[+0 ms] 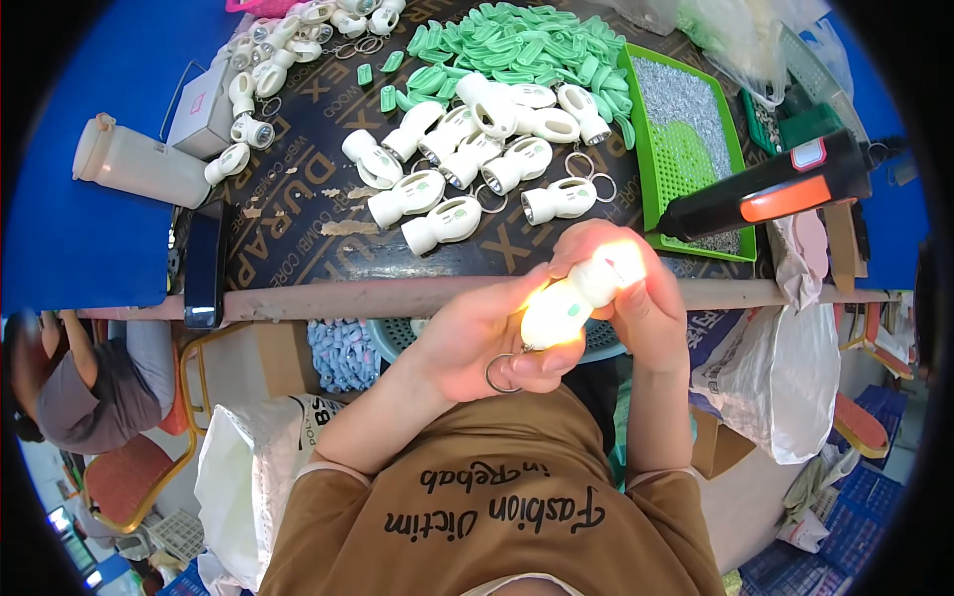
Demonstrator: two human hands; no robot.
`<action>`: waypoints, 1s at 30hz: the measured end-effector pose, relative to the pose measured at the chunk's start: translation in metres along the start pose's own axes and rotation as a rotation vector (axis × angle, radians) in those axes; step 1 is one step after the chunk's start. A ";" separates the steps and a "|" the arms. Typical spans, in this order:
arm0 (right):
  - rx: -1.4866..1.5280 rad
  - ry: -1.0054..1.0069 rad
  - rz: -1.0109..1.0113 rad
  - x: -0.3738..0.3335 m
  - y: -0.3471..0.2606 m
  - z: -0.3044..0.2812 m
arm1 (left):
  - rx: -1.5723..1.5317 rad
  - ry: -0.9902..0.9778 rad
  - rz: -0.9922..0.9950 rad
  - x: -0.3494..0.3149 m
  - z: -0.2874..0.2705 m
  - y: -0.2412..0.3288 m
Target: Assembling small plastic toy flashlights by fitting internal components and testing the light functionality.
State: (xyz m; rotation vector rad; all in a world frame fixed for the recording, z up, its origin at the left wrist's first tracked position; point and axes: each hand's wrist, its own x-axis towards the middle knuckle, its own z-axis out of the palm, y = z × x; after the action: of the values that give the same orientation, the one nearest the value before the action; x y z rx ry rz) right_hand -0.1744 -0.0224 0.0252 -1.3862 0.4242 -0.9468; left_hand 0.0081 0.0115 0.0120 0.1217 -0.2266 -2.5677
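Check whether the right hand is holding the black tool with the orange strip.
No: the right hand and the left hand both hold the lit white flashlight, and neither grips the black tool.

One lit torch (559, 310) in two hands, about a dozen more beyond

One left hand (475, 336) and one right hand (651, 306) share that single torch between their fingers (542, 368). Just beyond the fingertips lie about twelve white torches (441, 226), some overlapping. Farther off to the fingers' left is a second torch group (267, 77), too heaped to count. Past the dozen sits a green heap (527, 45) of pieces, also uncountable, with three loose green pieces (388, 97) at its left. Right of the fingers: one green tray (638, 119), one black-and-orange tool (785, 199). Left: one pale bottle (144, 166), one dark phone (205, 263), one small box (202, 111).
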 end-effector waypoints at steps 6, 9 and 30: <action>-0.034 0.038 -0.114 0.001 0.006 0.006 | 0.004 -0.115 0.013 0.002 0.001 -0.001; -0.120 0.111 -0.158 0.000 0.002 0.012 | 0.109 -0.100 0.048 0.004 0.003 -0.003; 0.267 -0.014 -0.647 -0.016 -0.067 0.103 | 0.513 0.307 0.411 -0.003 0.027 -0.004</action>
State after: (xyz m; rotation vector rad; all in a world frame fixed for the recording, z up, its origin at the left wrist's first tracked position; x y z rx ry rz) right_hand -0.1278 0.0616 0.1035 -1.2974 -0.1809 -1.4551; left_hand 0.0049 0.0200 0.0374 0.5893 -0.7074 -2.0014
